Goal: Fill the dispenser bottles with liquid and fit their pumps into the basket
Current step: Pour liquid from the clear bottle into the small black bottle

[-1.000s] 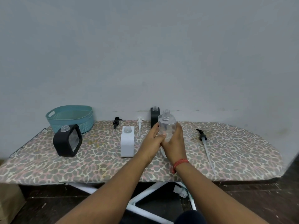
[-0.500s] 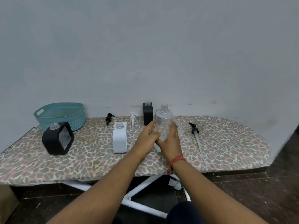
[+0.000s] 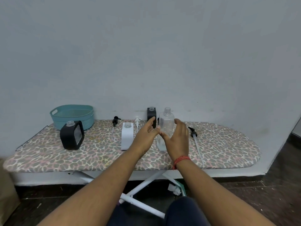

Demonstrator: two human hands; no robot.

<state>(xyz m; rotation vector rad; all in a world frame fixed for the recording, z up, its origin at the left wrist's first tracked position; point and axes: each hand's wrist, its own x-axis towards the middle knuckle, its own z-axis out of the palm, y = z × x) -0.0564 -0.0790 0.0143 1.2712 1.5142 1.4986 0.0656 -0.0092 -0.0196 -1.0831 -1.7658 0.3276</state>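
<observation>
Bottles stand uncapped across the leopard-print board [image 3: 228, 144] at mid frame: a clear bottle [image 3: 166, 123] at centre, a white bottle [image 3: 127, 138] just left of it, a tall black bottle [image 3: 151, 114] behind near the wall, and a squat black bottle [image 3: 71, 136] at left, in front of the teal basket [image 3: 71, 116], which sits at the board's upper left corner. The clear bottle rests upright on the board between both hands; whether it holds any liquid I cannot tell. The left hand [image 3: 147, 133] has its fingers spread and apart, beside the bottle, with only the thumb tip seeming to reach the wall of the bottle. The right hand [image 3: 178, 138] is likewise open, cupped around the bottle's right side, its thumb near the lower body, not clamped on it. The main risk, as I judge it, is a knock: the bottle is tall, light and open-mouthed on a padded, soft cover, so a brush from either hand could tip it toward the white bottle or the tall black one behind. A long black pump [image 3: 194, 137] lies right of the right hand with its tube running toward the near edge, and a sleeve or wrist could sweep it off. A small black pump [image 3: 115, 120] and a white pump [image 3: 137, 121] lie behind the white bottle, easy to mismatch with their bottles
</observation>
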